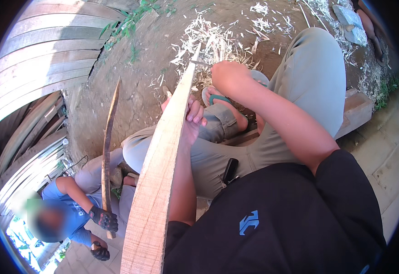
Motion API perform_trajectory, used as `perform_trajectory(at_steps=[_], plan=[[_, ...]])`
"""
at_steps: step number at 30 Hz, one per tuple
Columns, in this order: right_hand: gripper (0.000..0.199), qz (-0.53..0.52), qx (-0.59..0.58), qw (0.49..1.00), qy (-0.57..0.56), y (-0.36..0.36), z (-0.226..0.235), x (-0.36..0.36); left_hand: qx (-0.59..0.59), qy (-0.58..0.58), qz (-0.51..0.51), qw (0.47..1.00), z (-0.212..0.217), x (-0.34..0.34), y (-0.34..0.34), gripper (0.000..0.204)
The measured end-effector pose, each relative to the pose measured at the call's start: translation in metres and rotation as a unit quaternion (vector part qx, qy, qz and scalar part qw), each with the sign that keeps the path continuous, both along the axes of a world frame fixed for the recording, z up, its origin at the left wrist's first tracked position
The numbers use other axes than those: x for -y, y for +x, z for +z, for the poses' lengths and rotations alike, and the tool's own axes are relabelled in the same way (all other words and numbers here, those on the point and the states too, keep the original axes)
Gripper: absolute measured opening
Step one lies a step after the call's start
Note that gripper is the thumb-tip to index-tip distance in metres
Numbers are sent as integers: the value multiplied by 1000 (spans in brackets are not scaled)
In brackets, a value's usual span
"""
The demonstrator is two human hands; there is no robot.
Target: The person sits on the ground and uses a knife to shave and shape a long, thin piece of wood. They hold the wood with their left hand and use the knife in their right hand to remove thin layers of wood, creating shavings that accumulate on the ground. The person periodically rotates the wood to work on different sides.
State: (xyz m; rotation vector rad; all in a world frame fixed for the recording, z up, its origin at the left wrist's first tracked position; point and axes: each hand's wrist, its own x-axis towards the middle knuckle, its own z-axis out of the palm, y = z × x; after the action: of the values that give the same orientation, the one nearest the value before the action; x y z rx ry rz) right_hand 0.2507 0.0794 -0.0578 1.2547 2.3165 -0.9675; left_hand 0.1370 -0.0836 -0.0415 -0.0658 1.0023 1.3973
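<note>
A long pale wooden board [153,178] runs away from my chest and narrows to a thin tip. My left hand [193,119] is closed around its narrower part from below and the right side, with some fingers hidden behind the wood. Near the tip, my right hand [229,76] is a closed fist. From the fist a short knife blade [202,63] points left and lies against the board's edge; the handle is hidden in my fingers.
Wood shavings [208,41] litter the dirt ground around the tip. At left, a person wearing dark gloves [103,219] holds a long curved wooden piece [108,150] upright. Stacked planks [49,50] lie at upper left. A beam [357,112] is by my right leg.
</note>
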Motion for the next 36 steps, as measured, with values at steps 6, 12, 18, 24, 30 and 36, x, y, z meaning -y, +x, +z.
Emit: perform_trajectory(at_steps=[6,12,18,24,30,36], plan=[[25,-1,7,1000,-12,1,2,-1,-6,-14,-3,1000,4,1,-2,52],[23,3,-35,998,-53,-1,9,1,3,-6,5,1000,0,1,-8,52],[25,-10,-39,999,1,-5,-7,7,-8,12,-1,1000,-3,-7,-6,50],[25,0,-31,999,-12,-9,0,5,-5,4,6,1000,1,-7,-4,49],[25,7,-18,1000,-14,-9,2,-2,12,11,0,1000,-2,-4,-6,48],[23,-6,-32,999,3,-11,-6,-3,21,29,-5,999,1,-1,-2,48]])
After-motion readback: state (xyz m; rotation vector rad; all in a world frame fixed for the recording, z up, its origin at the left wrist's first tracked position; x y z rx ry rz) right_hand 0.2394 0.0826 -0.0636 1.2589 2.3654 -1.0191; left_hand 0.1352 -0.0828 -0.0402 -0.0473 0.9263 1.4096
